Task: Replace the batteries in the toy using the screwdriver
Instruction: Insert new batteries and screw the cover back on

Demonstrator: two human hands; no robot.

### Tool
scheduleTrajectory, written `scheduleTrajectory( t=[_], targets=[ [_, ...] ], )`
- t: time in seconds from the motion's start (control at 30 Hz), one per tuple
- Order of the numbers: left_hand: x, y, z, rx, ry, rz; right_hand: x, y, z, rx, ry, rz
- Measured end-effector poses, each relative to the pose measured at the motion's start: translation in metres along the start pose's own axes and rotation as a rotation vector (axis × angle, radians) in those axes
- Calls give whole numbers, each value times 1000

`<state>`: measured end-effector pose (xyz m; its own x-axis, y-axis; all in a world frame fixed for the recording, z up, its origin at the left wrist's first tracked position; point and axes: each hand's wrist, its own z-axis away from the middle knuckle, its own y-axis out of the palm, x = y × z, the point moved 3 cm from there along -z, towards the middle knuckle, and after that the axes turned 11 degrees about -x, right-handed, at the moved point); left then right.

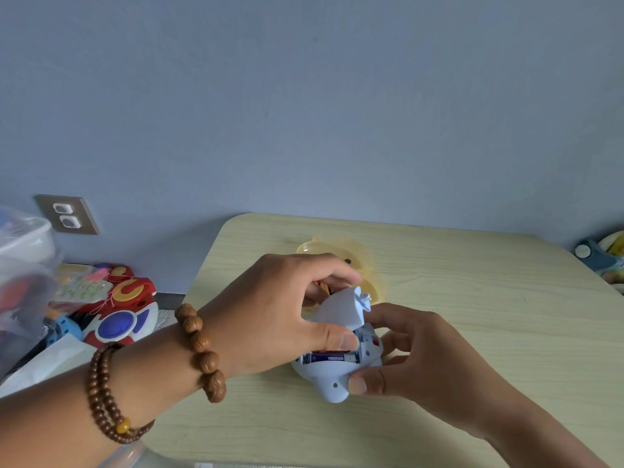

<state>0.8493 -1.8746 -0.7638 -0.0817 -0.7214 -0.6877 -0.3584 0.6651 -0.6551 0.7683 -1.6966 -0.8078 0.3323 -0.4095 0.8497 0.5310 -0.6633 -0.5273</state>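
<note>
- Head camera looked down at my two hands working over one pale blue toy, which rested on a light wood table, toward its near middle.
- My right hand gripped the toy from the right, thumb curled onto its near end.
- My left hand pinched one pale blue cover between thumb and fingers, tilted up over the toy's open compartment.
- One battery lay in that compartment; I could not tell whether another sat behind it.
- One yellow see-through plastic piece lay just behind my hands.
- Two bead bracelets circled my left wrist.
- Bare tabletop stretched rightward and toward the near edge; the far-left corner was rounded, with one heap of toys beyond the left edge.
</note>
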Motion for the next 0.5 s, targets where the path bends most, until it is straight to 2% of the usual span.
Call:
scheduleTrajectory(
  t=[0.13, 0.37, 0.5],
  targets=[
    [-1, 2, 1, -35, 3, 51, 2, 0, 0, 12, -10, -7],
    [2, 8, 6, 31, 37, -91, 4, 0, 0, 9, -4, -3],
    [8, 7, 6, 23, 13, -96, 5, 0, -1, -1, -21, 1]
  ],
)
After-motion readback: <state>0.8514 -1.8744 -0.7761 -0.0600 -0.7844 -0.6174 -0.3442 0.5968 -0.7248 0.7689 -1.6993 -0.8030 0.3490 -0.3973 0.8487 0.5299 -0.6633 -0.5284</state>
